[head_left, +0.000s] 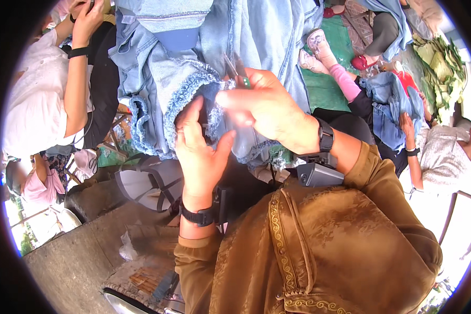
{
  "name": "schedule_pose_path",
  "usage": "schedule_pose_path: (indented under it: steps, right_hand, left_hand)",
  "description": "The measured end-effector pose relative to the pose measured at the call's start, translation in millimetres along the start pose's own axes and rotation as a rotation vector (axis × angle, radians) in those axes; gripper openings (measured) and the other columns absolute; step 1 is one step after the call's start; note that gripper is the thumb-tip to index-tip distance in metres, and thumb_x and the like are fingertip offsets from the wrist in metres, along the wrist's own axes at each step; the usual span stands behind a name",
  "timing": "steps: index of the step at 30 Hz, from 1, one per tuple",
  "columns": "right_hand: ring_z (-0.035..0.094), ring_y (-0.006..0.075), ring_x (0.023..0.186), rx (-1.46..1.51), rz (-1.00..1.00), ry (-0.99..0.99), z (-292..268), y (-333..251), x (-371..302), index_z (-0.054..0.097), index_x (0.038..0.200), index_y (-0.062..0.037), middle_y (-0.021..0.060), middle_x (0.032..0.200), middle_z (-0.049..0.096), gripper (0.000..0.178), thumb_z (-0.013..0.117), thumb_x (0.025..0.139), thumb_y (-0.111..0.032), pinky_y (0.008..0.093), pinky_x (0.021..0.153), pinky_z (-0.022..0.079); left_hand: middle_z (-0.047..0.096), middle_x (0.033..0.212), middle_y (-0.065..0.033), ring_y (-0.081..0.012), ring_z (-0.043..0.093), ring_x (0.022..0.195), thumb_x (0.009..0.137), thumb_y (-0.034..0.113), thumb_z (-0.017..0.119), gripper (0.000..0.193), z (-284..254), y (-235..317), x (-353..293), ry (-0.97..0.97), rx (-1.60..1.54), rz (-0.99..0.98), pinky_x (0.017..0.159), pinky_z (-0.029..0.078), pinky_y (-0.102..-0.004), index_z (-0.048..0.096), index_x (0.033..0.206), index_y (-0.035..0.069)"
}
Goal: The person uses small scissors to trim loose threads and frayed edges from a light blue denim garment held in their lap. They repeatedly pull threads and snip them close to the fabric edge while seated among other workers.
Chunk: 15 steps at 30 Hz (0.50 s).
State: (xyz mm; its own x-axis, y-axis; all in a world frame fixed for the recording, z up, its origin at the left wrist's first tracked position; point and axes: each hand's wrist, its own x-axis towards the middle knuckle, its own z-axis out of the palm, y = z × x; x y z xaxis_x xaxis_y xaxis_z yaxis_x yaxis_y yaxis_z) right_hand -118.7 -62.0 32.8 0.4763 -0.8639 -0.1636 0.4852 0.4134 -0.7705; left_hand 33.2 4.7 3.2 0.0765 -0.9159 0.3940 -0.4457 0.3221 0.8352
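Note:
Light blue denim garments [267, 42] lie heaped in front of me. A frayed hem [179, 99] forms a round opening facing me. My left hand [201, 152] reaches into that opening, its fingers stretched against the inside of the cloth and the thumb apart; the fingertips are partly hidden. Closed around small thread snips [242, 78], my right hand [264, 107] is at the opening's right edge, somewhat blurred. The pointed blades stick out up and to the left, over the denim. Another frayed hem [139, 123] hangs at the left.
A person in white [47, 99] sits close on my left. On the right, a person in grey [447, 152] handles denim [390, 104]. Green sheeting [327, 86] covers part of the floor. A dark boxy device [319, 175] is beside my right forearm; a concrete ledge [78, 267] lies lower left.

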Motion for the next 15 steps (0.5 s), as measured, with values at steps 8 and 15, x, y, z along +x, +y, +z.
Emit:
schedule_pose_path:
  steps: [8, 15]
  right_hand:
    - [0.056, 0.0114, 0.066, -0.580, -0.590, 0.007, 8, -19, -2, 0.059, 0.090, -0.0025, 0.0029, 0.079, 0.059, 0.014, 0.067, 0.079, -0.003, 0.0235, 0.054, 0.045]
    - [0.061, 0.0287, 0.075, -1.489, -0.735, -0.271, 7, -18, 17, 0.062, 0.091, -0.0057, 0.0114, 0.085, 0.060, 0.022, 0.069, 0.070, -0.008, 0.0356, 0.063, 0.050]
  left_hand:
    - [0.060, 0.064, -0.0049, -0.0061, 0.051, 0.061, 0.081, -0.001, 0.064, 0.012, -7, -9, 6, 0.128, 0.004, -0.140, 0.059, 0.044, -0.0221, 0.065, 0.094, 0.001]
    - [0.065, 0.077, -0.0097, -0.0040, 0.051, 0.068, 0.081, -0.002, 0.064, 0.015, -21, -2, 21, 0.007, -0.364, -0.180, 0.063, 0.043, -0.0186, 0.065, 0.095, -0.003]
